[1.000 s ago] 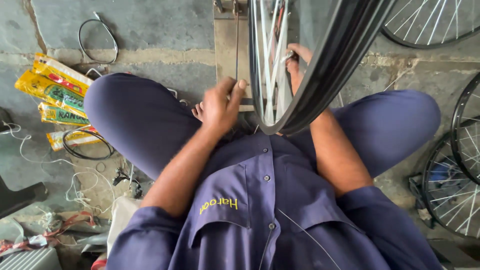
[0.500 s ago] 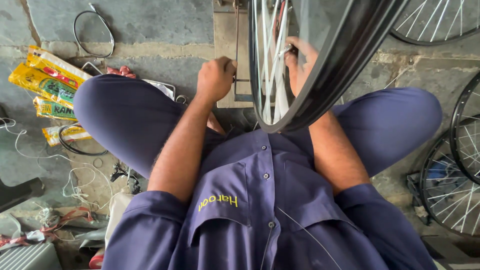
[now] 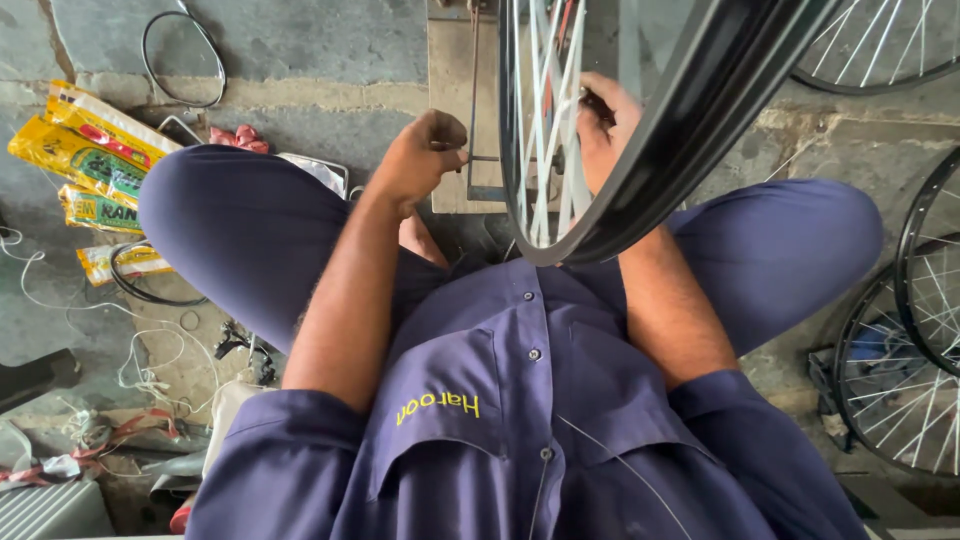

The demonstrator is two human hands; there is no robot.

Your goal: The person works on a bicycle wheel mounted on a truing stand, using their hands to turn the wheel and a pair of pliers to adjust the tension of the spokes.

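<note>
Person sits cross-legged on the stone floor (image 3: pixel 300 50), bicycle wheel (image 3: pixel 640 150) upright between the knees, black rim, white spokes. Left hand (image 3: pixel 425 160) is fisted, fingers pinched together on a thin metal rod (image 3: pixel 482 158) of the stand just left of the wheel. Right hand (image 3: pixel 605 125) reaches in among the spokes on the far side; partly hidden by the rim, can't tell its grip. Yellow packets (image 3: pixel 85 150) lie far left. More wheels (image 3: pixel 910 340) lean at right.

grey stone floor (image 3: pixel 300 40), daylight, scattered clutter
</note>
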